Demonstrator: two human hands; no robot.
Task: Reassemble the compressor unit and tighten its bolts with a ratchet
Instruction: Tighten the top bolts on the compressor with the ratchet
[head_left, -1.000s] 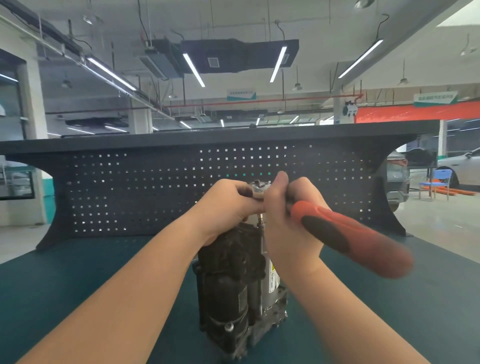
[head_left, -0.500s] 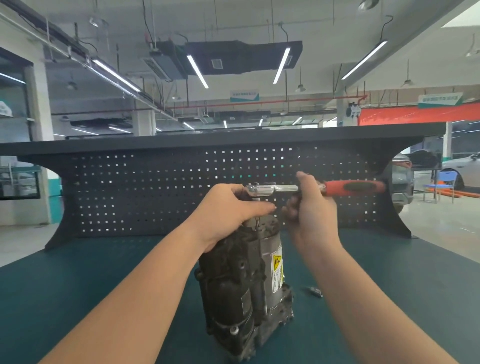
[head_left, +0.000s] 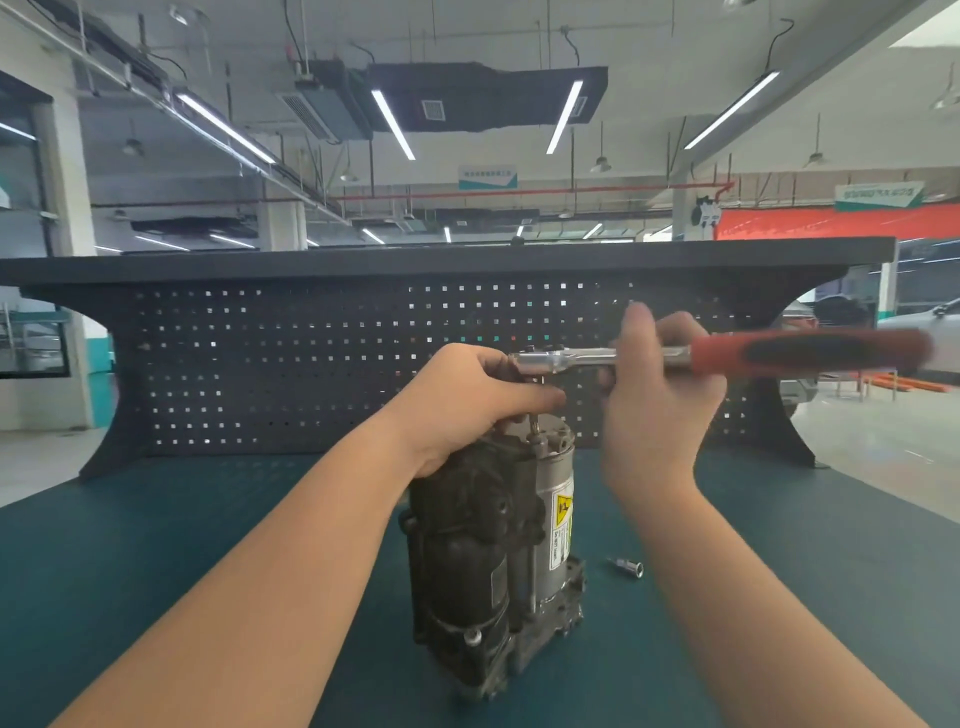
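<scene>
A dark green desk fills the bottom of the view. At its far edge stands a black board with many small square holes, and a flat black shelf sits on top of it. A small silver metal piece lies on the desk. Long bright lights hang from the ceiling beside a big black air box. On the right are a red banner and a white car.
</scene>
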